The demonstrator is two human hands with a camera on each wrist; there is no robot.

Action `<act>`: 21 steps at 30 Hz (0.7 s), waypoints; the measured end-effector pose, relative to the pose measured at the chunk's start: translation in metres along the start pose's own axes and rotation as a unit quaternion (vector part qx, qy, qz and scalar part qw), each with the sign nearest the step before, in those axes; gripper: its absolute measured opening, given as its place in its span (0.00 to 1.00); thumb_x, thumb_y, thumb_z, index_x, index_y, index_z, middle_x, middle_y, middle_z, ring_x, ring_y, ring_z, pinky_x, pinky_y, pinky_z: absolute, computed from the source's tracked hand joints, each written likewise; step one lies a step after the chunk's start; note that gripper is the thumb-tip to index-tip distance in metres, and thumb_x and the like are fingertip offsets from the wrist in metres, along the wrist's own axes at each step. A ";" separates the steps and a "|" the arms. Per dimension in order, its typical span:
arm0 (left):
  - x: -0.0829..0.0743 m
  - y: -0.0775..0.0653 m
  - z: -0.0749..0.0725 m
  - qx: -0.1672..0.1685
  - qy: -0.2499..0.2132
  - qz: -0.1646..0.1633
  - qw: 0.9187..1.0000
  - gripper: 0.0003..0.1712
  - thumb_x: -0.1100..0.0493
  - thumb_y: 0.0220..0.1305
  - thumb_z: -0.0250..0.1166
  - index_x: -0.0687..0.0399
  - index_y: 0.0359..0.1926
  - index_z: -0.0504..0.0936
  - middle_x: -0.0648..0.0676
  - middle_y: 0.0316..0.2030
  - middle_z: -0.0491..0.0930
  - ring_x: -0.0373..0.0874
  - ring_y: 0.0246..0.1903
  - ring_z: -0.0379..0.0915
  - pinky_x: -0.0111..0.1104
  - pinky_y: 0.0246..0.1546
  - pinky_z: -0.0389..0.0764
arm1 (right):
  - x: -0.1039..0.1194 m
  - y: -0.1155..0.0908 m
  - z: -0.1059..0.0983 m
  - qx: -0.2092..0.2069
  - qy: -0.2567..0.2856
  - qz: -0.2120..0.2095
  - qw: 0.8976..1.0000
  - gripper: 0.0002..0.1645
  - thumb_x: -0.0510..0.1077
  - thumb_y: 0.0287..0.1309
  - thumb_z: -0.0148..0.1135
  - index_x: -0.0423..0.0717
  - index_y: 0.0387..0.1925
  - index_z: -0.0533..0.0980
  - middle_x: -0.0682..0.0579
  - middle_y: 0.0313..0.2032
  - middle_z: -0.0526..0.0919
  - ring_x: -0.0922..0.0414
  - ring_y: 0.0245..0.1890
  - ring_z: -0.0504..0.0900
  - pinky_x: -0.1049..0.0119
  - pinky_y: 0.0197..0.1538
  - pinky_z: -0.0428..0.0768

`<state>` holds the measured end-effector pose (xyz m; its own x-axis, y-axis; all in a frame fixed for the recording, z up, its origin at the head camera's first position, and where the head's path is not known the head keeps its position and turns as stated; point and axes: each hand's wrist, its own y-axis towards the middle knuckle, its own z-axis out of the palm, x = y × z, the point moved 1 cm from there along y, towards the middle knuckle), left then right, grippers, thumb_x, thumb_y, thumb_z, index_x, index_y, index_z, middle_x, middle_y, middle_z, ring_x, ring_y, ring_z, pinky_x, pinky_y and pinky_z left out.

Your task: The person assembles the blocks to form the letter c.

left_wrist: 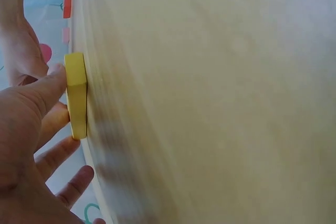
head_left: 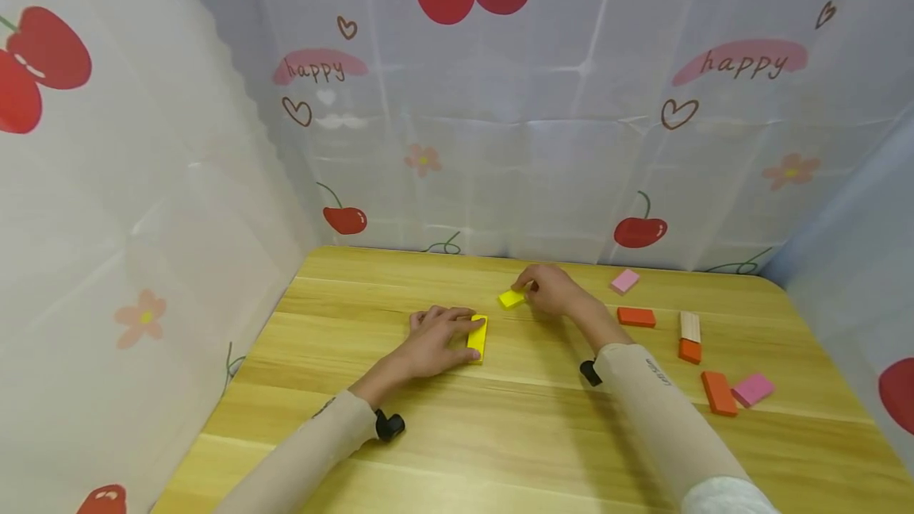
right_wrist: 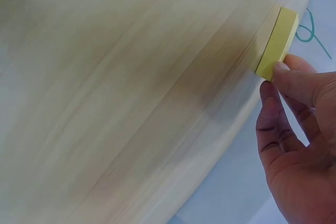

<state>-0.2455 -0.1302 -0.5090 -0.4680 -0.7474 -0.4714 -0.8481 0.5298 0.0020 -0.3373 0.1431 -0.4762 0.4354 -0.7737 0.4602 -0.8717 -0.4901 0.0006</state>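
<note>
Centrally, in the head view, the nearer yellow block [head_left: 478, 339] rests on the wood-grain bench [head_left: 493, 443] at the thumb and index finger of the left hand [head_left: 437, 343], its long axis pointing away from the person. The farther yellow block [head_left: 510, 299] lies ahead and to the right, pinched by the right hand [head_left: 551, 290]; whether it touches the bench cannot be determined. A pink block [head_left: 624, 281] and an orange block [head_left: 635, 317] lie farther right. Both forearms reach forward and converge, left hand palm-down, right hand arched over the bench. In the left wrist view, the thumb bears on the nearer yellow block; the fingers are extended and spread, some touching it, rather than wrapped round it. Judging by its crisp edges and flat faces, this block should be stiff, light and robust; smooth faces may slide, so grip across the two long sides near the middle. In the right wrist view, the thumb and an opposing finger are clamped on one end of the farther yellow block, leaving the remainder projecting. This end hold should suit a light piece, though it may pivot.
</note>
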 end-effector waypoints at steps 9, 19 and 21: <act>-0.002 -0.001 -0.001 -0.002 -0.006 0.003 1.000 0.36 0.39 0.75 0.67 0.36 0.79 0.73 0.50 0.81 0.67 0.57 0.74 0.62 0.62 0.65 0.53 | 0.006 0.005 0.005 0.002 0.014 -0.008 1.000 0.18 0.29 0.69 0.62 0.39 0.56 0.87 0.39 0.58 0.89 0.42 0.54 0.88 0.45 0.60 0.85; -0.001 0.001 0.001 -0.005 0.005 -0.003 1.000 0.35 0.39 0.74 0.68 0.34 0.78 0.74 0.48 0.79 0.68 0.55 0.70 0.63 0.58 0.63 0.54 | 0.007 0.010 0.010 0.011 0.024 -0.005 1.000 0.19 0.29 0.70 0.62 0.42 0.56 0.88 0.41 0.59 0.88 0.43 0.56 0.88 0.47 0.62 0.85; 0.000 0.001 0.001 -0.005 0.005 -0.003 1.000 0.35 0.39 0.74 0.68 0.34 0.78 0.74 0.48 0.79 0.68 0.55 0.69 0.64 0.58 0.63 0.54 | 0.008 0.010 0.011 0.006 0.023 -0.011 1.000 0.19 0.29 0.69 0.62 0.42 0.56 0.88 0.41 0.59 0.89 0.43 0.56 0.88 0.46 0.62 0.85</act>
<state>-0.2459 -0.1290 -0.5100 -0.4656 -0.7549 -0.4619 -0.8532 0.5215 0.0076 -0.3405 0.1275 -0.4820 0.4430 -0.7439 0.5004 -0.8595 -0.5111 0.0011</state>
